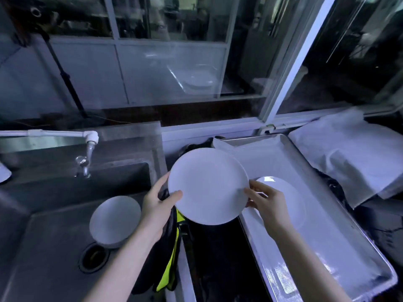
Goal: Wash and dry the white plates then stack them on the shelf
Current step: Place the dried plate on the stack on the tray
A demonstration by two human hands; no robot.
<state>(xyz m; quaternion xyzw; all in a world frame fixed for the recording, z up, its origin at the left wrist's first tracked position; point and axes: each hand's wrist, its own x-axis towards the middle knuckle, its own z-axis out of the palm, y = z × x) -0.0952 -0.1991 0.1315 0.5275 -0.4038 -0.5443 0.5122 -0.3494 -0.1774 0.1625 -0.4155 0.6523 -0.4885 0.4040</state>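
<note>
Head view: the left hand (157, 205) and right hand (268, 202) grip opposite edges of a white plate (208, 185), held between sink (43, 236) and tray (327, 214). One plate on the tray (290, 197); more plates in the sink (115, 221) seemingly await washing. No shelf visible.

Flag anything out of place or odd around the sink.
Only the black and neon-yellow cloth, draped over the sink's edge under the left hand. Both hands, with the right hand, hold the round white plate level; nothing spilled.
</note>
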